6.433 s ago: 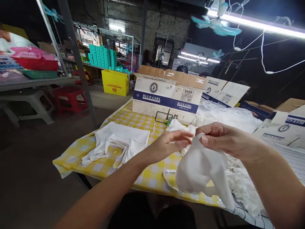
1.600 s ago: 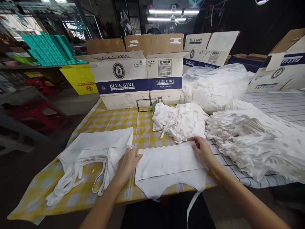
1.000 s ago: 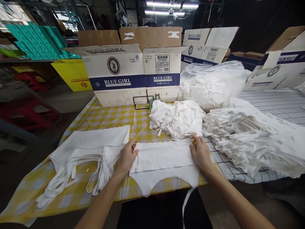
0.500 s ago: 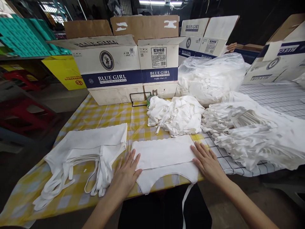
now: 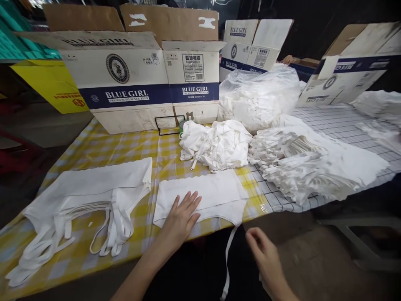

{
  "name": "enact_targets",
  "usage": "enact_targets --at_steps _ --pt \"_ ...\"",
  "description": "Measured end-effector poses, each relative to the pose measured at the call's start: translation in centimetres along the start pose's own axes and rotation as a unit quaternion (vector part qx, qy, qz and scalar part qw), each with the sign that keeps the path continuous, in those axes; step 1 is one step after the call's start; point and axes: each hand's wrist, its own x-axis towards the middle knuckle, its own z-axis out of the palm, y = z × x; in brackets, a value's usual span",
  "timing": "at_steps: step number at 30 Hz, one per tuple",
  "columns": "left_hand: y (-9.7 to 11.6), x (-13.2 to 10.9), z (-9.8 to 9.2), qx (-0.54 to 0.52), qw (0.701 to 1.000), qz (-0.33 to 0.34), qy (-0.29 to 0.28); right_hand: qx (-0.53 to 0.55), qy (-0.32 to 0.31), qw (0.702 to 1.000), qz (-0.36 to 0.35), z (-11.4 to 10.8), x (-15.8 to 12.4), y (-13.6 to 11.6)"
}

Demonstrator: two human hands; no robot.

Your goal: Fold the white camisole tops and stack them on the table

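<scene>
A white strappy top (image 5: 203, 190) lies folded on the yellow checked cloth, its scalloped edge away from me. Spread flat, my left hand (image 5: 183, 215) presses on its lower left part. One thin strap (image 5: 230, 255) hangs from the top's right corner over the table edge. Just right of that strap, my right hand (image 5: 265, 255) is off the table with its fingers curled in. A sliver of white shows beneath it, and what the fingers hold, if anything, is hidden. To the left lies a neat stack of similar white tops (image 5: 97, 179) with their straps trailing toward me.
Behind the top is a crumpled white heap (image 5: 219, 144). A layered garment pile (image 5: 313, 163) and a clear plastic bag (image 5: 260, 100) are to the right. A large carton (image 5: 125, 100) and a black wire stand (image 5: 169, 125) stand at the back. Another person's hand (image 5: 287, 59) shows beyond.
My right hand has left the top's right side and moved down past the table edge, its fingers curling. My left hand has slid further onto the fabric. The view has turned rightward.
</scene>
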Motion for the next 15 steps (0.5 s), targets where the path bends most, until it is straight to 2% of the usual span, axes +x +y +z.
enact_targets --at_steps 1,3,6,9,15 --pt "0.9 1.2 0.5 -0.005 1.0 0.018 0.004 0.067 -0.026 0.996 0.049 1.2 -0.5 0.0" --pt "2.9 3.4 1.8 -0.009 0.998 0.057 -0.009 0.202 -0.067 0.972 0.095 3.2 -0.9 -0.2" --pt "5.0 5.3 3.7 0.018 0.994 0.105 -0.022 0.298 -0.115 0.941 0.113 3.7 -0.8 -0.4" --pt "5.6 5.7 4.8 0.055 0.991 0.121 -0.002 0.262 -0.104 0.952 0.12 1.7 -1.9 0.4" --pt "5.2 5.6 5.1 0.069 0.99 0.126 0.002 0.22 -0.066 0.963 0.142 -3.9 -6.6 1.9"
